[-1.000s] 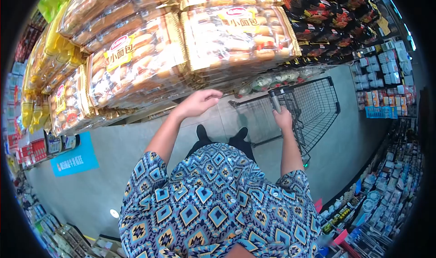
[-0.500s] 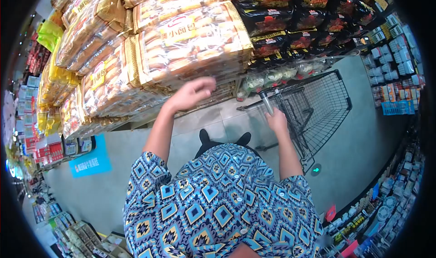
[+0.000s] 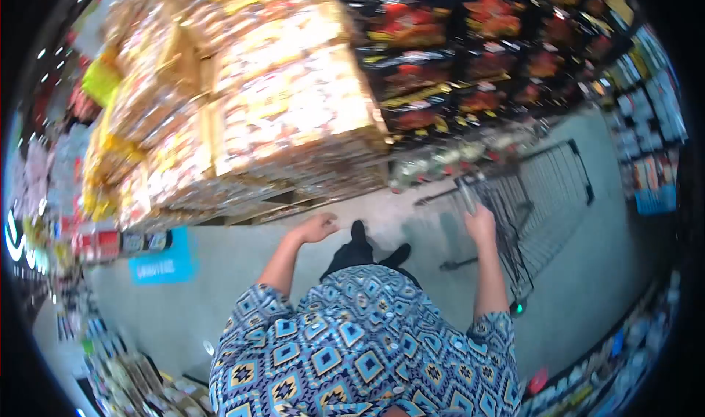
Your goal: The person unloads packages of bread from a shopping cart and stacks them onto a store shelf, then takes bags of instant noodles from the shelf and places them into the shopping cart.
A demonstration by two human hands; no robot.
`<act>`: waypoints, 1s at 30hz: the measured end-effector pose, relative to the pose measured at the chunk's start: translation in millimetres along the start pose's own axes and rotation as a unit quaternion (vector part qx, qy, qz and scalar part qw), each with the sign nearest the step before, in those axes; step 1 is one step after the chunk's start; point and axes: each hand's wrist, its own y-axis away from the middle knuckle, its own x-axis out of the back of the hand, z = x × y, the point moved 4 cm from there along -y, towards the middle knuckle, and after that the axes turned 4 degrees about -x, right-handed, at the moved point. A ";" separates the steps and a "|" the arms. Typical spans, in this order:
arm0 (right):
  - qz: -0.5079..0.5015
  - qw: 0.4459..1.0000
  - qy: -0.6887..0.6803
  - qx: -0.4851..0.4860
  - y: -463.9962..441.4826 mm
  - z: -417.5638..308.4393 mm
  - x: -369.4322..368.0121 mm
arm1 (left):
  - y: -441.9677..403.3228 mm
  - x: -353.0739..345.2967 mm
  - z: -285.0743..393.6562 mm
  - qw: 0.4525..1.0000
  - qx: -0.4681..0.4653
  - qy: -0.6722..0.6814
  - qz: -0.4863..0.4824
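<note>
My right hand (image 3: 480, 225) is closed around the handle (image 3: 465, 192) of a dark wire shopping cart (image 3: 552, 205), which stands on the floor to my right. My left hand (image 3: 317, 227) hangs in front of my left side, fingers loosely bent and slightly apart, with nothing in it. It is below the front edge of a tall stack of clear, gold-edged packs of small bread (image 3: 286, 101), not touching them. Motion blurs the packs' print.
Black packs with red food pictures (image 3: 418, 68) are piled right of the bread. A blue floor sticker (image 3: 163, 259) lies at left. Stocked shelves (image 3: 650, 109) stand at far right, and more goods line the lower corners. Grey floor (image 3: 433, 230) surrounds my feet.
My left hand has dropped away from the bread stack toward my body. My right hand stays on the cart handle. The view has shifted, with the cart appearing farther right, and my feet have moved.
</note>
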 end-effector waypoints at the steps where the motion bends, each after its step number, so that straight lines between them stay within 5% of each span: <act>1: 0.001 1.000 0.007 -0.002 -3.9 12.7 4.0 | -1.4 -1.4 0.8 1.000 0.000 0.024 -0.012; 13: 0.032 0.993 0.110 -0.040 -55.8 79.1 54.4 | -137.1 6.8 42.3 0.992 -0.109 -0.032 -0.047; 22: 0.036 0.993 0.092 -0.071 -60.4 74.2 77.4 | -201.1 7.5 163.4 0.951 -0.266 -0.086 -0.129; 30: -0.023 0.998 0.037 -0.047 -59.8 53.1 77.1 | -223.9 -5.8 205.0 0.950 -0.241 -0.069 -0.187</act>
